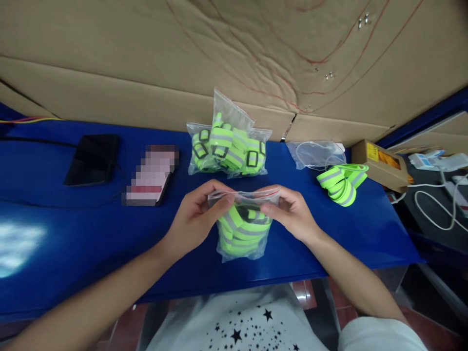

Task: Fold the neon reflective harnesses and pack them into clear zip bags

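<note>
A clear zip bag (242, 251) stands on the blue table near its front edge, filled with coiled neon-yellow reflective straps (244, 231). My left hand (199, 214) pinches the bag's top edge at the left, thumb in front. At the right of the same edge, my right hand (290, 212) grips it between thumb and fingers. The red zip line runs between them along the bag's mouth; whether it is fully sealed I cannot tell. Behind my hands, several filled zip bags (234, 146) of the same straps lean together, black buckles showing.
Loose reflective straps (340, 185) lie on the right beside a flat clear bag (316, 155). A small cardboard box (380, 165) stands at the table's right end. To the left are a phone (151, 175) and a black device (93, 159) with a cable. Cardboard (146, 83) lines the back.
</note>
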Motion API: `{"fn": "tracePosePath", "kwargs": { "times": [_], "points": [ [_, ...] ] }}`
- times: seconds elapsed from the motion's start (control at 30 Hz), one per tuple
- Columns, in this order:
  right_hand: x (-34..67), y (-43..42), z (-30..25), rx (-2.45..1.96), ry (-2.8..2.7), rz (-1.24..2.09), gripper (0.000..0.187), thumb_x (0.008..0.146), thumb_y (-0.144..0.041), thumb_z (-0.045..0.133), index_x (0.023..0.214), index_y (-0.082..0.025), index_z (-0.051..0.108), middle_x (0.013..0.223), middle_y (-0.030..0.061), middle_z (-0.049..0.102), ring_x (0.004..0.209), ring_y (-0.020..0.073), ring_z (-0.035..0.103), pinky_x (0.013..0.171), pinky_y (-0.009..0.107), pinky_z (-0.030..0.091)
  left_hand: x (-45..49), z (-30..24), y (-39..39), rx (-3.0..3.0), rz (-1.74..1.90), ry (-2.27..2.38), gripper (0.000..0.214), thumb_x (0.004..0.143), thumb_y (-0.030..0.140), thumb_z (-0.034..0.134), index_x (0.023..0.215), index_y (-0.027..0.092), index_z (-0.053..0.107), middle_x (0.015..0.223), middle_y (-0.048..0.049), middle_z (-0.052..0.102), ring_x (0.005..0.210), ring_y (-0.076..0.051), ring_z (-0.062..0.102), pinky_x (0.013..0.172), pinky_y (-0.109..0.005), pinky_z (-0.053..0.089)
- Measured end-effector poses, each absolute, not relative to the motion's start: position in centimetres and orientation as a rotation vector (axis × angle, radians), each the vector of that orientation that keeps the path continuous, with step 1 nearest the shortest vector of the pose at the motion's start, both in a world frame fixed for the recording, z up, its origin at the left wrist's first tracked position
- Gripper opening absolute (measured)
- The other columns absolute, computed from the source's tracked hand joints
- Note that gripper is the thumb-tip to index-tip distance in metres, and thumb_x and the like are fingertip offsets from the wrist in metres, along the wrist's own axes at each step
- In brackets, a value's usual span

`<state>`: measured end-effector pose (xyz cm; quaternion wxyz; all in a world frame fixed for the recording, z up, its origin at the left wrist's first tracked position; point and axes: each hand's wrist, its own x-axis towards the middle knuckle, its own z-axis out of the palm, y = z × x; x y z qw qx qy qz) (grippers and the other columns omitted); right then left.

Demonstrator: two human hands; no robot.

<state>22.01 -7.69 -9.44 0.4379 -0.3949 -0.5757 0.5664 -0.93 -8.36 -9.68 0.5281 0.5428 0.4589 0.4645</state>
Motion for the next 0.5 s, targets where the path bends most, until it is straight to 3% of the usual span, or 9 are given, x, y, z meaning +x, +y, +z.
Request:
{"fn": "tracePosePath", "kwargs": {
  "times": [0.17, 0.23, 0.4, 0.5],
  "points": [
    [22.4, -7.3, -9.8, -1.135, -1.382, 1.249, 0.025, 0.088, -0.047, 0.079, 0.089, -0.023, 0.080, 0.081, 0.0026, 0.080, 0.074, 0.0174, 0.074, 0.069, 0.029, 0.059, -0.6, -10.7, -8.0, 1.104, 0.959, 0.953, 0.045, 0.086, 0.051, 0.079, 0.122, 0.024, 0.074, 0.112, -0.0073, 0.078, 0.095, -0.023, 0.073, 0.082, -0.032, 0.057],
    [22.6, -7.1, -10.0, -1.165, -1.385, 1.201, 0.025, 0.087, -0.047, 0.079, 0.085, -0.022, 0.080, 0.077, 0.0022, 0.079, 0.069, 0.0164, 0.072, 0.066, 0.028, 0.058, -0.4, -11.0, -7.9, 1.161, 0.876, 0.880, 0.044, 0.087, 0.049, 0.079, 0.124, 0.026, 0.076, 0.120, -0.0077, 0.078, 0.109, -0.026, 0.073, 0.094, -0.036, 0.058],
    [23.1, -6.9, -9.2, -1.239, -1.555, 1.045, 0.028, 0.087, -0.048, 0.080, 0.083, -0.020, 0.081, 0.055, -0.0018, 0.067, 0.043, 0.0096, 0.055, 0.045, 0.023, 0.043, -0.4, -10.7, -7.7, 1.301, 0.845, 0.849, 0.029, 0.096, 0.045, 0.069, 0.105, 0.022, 0.084, 0.104, -0.0065, 0.083, 0.109, -0.027, 0.075, 0.103, -0.039, 0.057],
    [23.3, -6.9, -8.5, -1.175, -1.671, 0.992, 0.030, 0.089, -0.050, 0.076, 0.089, -0.020, 0.079, 0.061, -0.0010, 0.068, 0.050, 0.0104, 0.058, 0.049, 0.023, 0.046, -0.6, -10.1, -7.8, 1.226, 0.896, 0.864, 0.031, 0.096, 0.044, 0.069, 0.108, 0.020, 0.083, 0.095, -0.0080, 0.083, 0.099, -0.028, 0.078, 0.098, -0.041, 0.060]
  ]
}}
